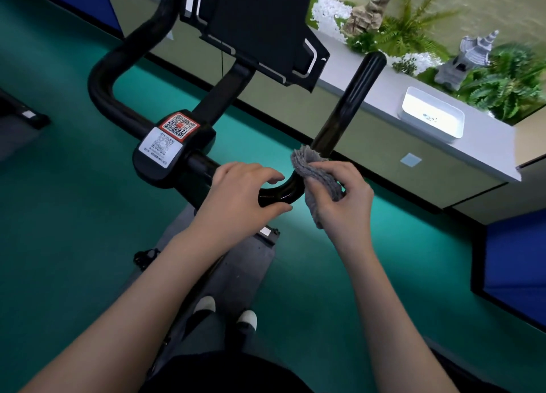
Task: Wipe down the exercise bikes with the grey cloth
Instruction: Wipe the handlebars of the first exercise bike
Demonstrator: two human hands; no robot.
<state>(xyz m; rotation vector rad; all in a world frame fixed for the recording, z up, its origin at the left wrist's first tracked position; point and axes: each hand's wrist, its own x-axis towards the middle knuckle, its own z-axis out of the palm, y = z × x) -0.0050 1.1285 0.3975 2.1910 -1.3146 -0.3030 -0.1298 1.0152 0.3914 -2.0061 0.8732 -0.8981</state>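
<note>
Mid-wipe at the right bend of the bar [280,196], by the look of it. Clamping the bar with the left hand [245,196]: fingers arched over the top, thumb tucked underneath. Probably there to brace the bike [204,108] and stop the bar twisting under rubbing pressure. Pinching the cloth [317,182] in the right hand [344,199], fingers closed on bunched fabric. Fabric folded round the bar just past the left fingertips and touching it, presumably to cover several sides in one pass instead of one face at a time. Frayed edge poking up above the right fingertips against the foot of the upright horn [353,97]; loose tail dangling below the right palm, clear of the bar. Wet-looking gloss on the short stretch between the two sets of fingers. No telling how much else is done: horn beyond the right fingers, loop [100,79] and QR label [161,145] beyond the left knuckles, console [260,29] further out. Likely next: sliding up the horn, away from the left fingers. Worth watching the tail for snagging.
</note>
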